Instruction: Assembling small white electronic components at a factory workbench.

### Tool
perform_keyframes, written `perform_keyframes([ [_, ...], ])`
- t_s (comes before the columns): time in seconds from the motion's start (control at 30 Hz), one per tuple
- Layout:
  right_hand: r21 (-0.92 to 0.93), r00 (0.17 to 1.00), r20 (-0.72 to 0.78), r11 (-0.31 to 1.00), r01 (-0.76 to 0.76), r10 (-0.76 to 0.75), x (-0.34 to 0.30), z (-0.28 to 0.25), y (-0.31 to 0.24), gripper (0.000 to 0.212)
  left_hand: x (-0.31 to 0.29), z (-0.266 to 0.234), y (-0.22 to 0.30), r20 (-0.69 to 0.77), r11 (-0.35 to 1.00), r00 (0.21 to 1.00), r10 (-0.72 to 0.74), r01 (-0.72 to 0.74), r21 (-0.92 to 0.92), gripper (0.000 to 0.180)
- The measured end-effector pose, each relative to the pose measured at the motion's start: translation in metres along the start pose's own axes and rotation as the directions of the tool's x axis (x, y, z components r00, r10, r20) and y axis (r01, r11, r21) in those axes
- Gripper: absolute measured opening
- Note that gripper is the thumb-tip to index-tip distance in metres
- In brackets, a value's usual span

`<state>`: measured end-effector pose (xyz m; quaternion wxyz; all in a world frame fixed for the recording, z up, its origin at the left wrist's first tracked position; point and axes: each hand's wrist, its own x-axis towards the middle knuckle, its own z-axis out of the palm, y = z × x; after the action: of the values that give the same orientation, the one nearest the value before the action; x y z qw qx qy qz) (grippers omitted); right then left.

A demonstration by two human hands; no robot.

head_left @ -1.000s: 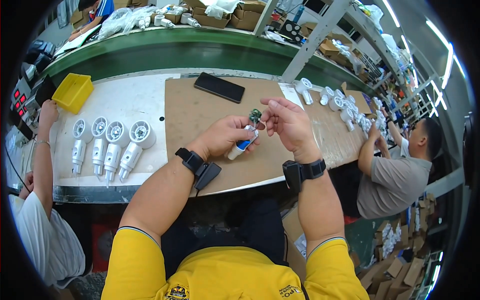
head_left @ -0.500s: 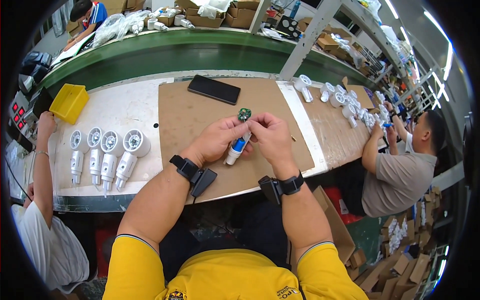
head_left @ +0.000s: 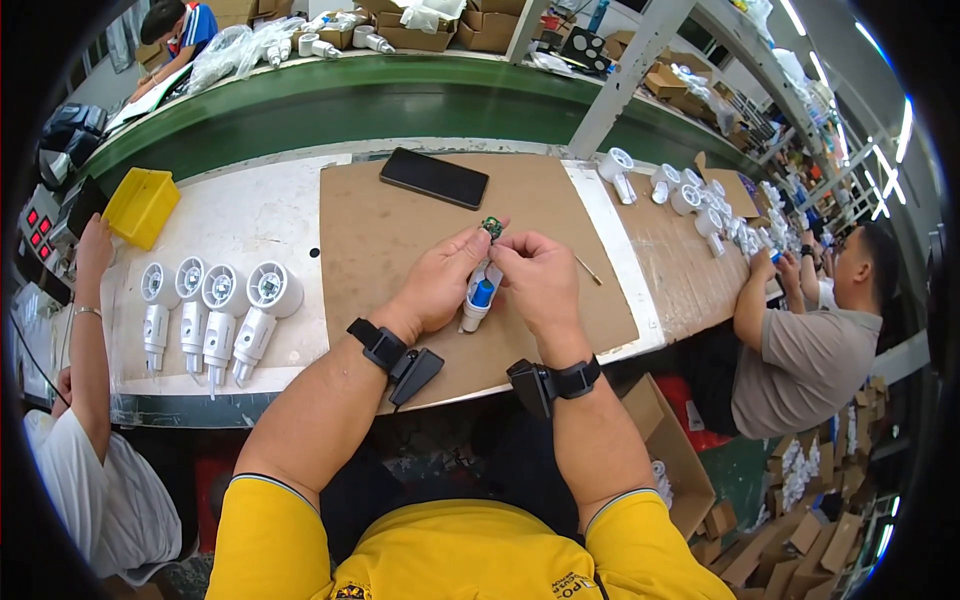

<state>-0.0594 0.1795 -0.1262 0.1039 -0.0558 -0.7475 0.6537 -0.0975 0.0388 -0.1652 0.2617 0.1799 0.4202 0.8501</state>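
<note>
Over the brown board, my left hand (head_left: 437, 284) grips a small green circuit board (head_left: 491, 227) near its thumb and forefinger tips. Just below that circuit board, my right hand (head_left: 540, 282) has its thumb and fingertips pinched together, close against the left. What sits in the right pinch is too small to make out. Between the two palms is an open white plastic housing (head_left: 472, 318) with a blue cylinder (head_left: 483, 292) inside. It tilts with its narrow end toward me, and fingers hide part of it.
A black phone (head_left: 434, 178) lies beyond my hands, and a thin stick (head_left: 589, 270) to their right. Several white lamp-like units (head_left: 270, 287) stand at left near a yellow bin (head_left: 142, 207), which a neighbour's hand (head_left: 95, 243) touches. More white units (head_left: 686, 198) and a co-worker (head_left: 812, 330) are at right.
My hands have shifted only slightly, and the circuit board has turned a little between the fingertips. More of the thin stick shows beside my right hand. The view has moved a little.
</note>
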Motion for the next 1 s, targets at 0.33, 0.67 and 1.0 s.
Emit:
perform_keyframes([
  [0.33, 0.296, 0.985, -0.079, 0.940, 0.170, -0.153, 0.008, 0.010, 0.023, 0.008, 0.011, -0.013, -0.004, -0.125, 0.987, 0.989, 0.084, -0.100, -0.127, 0.040],
  [0.67, 0.235, 0.983, -0.030, 0.955, 0.181, -0.179, 0.016, 0.013, 0.019, 0.010, 0.010, -0.017, 0.008, -0.136, 0.984, 0.979, 0.152, -0.163, -0.074, 0.039],
  [1.0, -0.235, 0.929, 0.040, 0.900, 0.367, -0.368, 0.024, -0.003, 0.014, 0.010, 0.013, -0.026, 0.008, -0.092, 0.988, 0.984, 0.154, -0.151, 0.037, 0.037],
])
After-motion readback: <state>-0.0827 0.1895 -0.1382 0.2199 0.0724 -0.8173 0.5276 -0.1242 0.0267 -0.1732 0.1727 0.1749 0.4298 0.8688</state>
